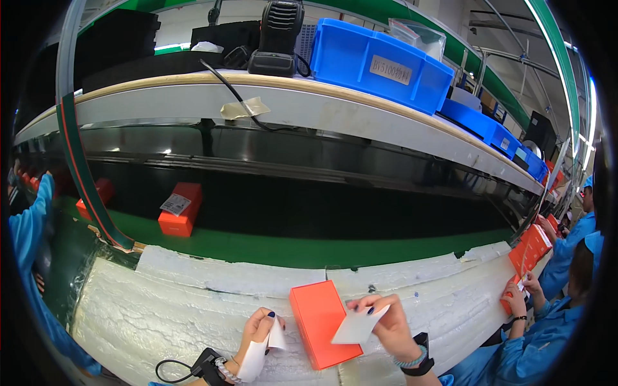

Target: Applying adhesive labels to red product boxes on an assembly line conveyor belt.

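An orange-red box [322, 321] with a plain lid lies slightly askew on the padded bench, between my two hands. To its left, my left hand [259, 327] is closed on a white paper strip [252, 365], which curls past the fingers and down toward the wrist. Over the box's right side, my right hand [391, 327] pinches a flat white sheet [358, 329] between thumb and fingers. That sheet covers part of the box; I cannot tell whether it touches the lid.
Foam-like white padding [154, 315] covers the bench. Beyond it runs a green conveyor [270, 248] carrying an orange box with a label [180, 209]. Overhead, a shelf [360, 106] holds a blue bin [380, 64] and a handheld radio [278, 38]. Co-workers in blue are at both sides.
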The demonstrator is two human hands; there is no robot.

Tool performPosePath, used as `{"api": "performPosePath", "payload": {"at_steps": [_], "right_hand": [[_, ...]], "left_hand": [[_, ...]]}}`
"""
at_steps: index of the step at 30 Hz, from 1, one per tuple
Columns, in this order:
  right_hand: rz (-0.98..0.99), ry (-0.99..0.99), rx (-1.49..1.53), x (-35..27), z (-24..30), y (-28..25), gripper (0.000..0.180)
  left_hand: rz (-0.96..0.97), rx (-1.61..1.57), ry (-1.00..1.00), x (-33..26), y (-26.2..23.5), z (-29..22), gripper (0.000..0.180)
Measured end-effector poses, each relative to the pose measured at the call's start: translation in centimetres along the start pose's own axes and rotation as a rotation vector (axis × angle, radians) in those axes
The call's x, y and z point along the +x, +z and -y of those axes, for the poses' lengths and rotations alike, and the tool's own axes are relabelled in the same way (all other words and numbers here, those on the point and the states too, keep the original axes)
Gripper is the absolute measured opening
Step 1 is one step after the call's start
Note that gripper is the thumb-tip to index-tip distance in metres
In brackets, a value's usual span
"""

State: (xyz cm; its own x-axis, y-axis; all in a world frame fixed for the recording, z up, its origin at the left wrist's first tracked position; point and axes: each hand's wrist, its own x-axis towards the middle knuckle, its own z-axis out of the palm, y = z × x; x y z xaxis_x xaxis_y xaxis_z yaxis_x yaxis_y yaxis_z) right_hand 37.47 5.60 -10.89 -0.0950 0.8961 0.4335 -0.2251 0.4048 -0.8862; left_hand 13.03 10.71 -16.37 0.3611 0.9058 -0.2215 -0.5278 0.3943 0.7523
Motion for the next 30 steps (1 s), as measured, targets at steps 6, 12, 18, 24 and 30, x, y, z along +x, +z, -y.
{"api": "performPosePath", "payload": {"at_steps": [6,12,18,24,30], "right_hand": [[0.214,0.384,-0.435,1.4,0.8,-0.8,0.047],[0.433,0.494,-0.745,1.9,-0.5,0.1,0.049],[0.452,0.575,-0.772,2.3,-0.5,0.3,0.049],[0.448,0.578,-0.776,2.3,-0.4,0.5,0.047],[0.445,0.580,-0.787,2.2,-0.4,0.6,0.046]], "left_hand": [[0.120,0.846,0.366,0.9,-1.6,2.3,0.018],[0.509,1.083,0.195,0.3,-1.1,3.2,0.026],[0.546,1.170,0.220,0.3,-1.2,3.4,0.026],[0.529,1.165,0.187,0.1,-0.7,2.9,0.023],[0.520,1.174,0.156,-0.1,-0.5,2.7,0.020]]}}
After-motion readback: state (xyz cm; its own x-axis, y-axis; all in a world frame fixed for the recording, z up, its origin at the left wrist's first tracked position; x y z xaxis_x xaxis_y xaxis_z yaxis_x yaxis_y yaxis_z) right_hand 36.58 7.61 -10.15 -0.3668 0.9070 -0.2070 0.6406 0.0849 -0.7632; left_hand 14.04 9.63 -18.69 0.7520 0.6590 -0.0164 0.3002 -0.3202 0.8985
